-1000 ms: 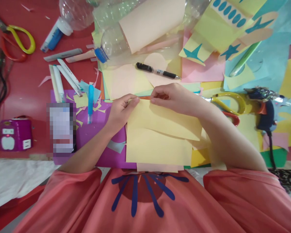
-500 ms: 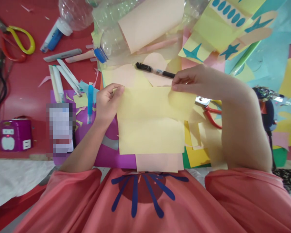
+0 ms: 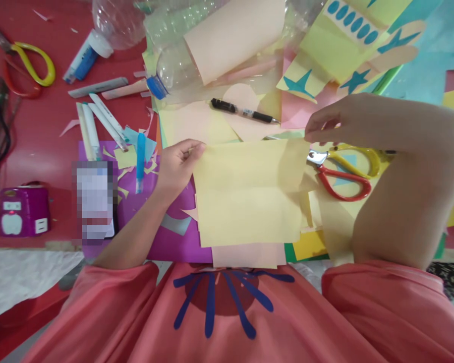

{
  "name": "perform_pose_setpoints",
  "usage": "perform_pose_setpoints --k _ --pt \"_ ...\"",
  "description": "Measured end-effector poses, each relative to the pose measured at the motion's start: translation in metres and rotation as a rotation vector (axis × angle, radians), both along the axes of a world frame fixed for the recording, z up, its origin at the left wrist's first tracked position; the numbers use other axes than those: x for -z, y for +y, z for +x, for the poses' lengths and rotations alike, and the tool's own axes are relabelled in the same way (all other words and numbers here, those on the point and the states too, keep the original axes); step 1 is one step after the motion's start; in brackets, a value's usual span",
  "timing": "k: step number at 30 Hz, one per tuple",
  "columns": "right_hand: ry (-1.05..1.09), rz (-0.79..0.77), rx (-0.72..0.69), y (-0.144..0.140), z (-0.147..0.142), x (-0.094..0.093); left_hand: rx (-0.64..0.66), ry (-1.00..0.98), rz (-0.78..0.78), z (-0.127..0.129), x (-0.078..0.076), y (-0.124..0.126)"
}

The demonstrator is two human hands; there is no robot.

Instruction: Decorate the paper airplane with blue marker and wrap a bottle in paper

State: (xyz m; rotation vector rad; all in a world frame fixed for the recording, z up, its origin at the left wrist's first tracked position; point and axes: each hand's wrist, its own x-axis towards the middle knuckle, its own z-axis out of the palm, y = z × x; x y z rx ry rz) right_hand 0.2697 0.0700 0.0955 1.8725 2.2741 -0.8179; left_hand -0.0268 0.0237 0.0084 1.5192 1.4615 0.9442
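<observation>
Sliding farther right, the right hand (image 3: 335, 123) is pinching the yellow paper (image 3: 245, 191)'s corner while the left hand (image 3: 177, 166) is pinching its other edge, stretching it flat.

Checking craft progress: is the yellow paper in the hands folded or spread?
Spread: the yellow paper is held by its top corners between left hand and right hand.

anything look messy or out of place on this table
Yes. Two clear plastic bottles lie on their sides among loose coloured paper, and small paper scraps litter the purple sheet. The red-and-yellow scissors lie partly under papers. The pale yellow paper sheet, pinched by both hands, sits slightly askew.
</observation>
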Motion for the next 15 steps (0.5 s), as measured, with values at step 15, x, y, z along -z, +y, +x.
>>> perform_pose_setpoints --k 15 --pt "0.474 0.133 -0.153 -0.039 -0.107 0.052 0.164 0.050 0.056 0.016 -0.004 -0.017"
